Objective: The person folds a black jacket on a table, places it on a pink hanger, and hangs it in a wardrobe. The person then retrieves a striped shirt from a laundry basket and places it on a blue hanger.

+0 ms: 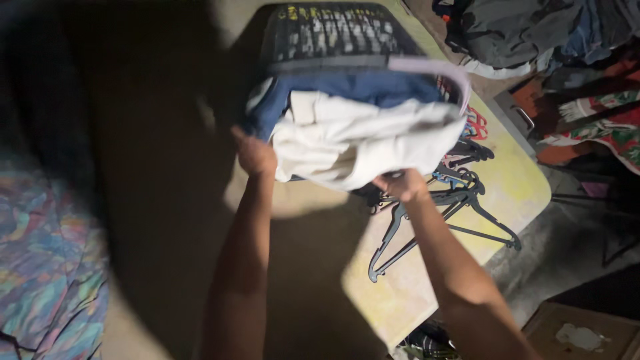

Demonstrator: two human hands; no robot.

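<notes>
Both arms reach forward; the left hand (255,155) and right hand (402,184) have fingers pinching a cream cloth garment (360,137) above the yellow worktop (520,187) in a dim room.

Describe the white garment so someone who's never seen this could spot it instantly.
Find the yellow table and the dark laundry basket standing on it. The white garment bulges out of the basket's near side, gripped by the left hand and right hand. It is the only pale cloth there, lying over a blue garment, with black hangers beside it.
</notes>
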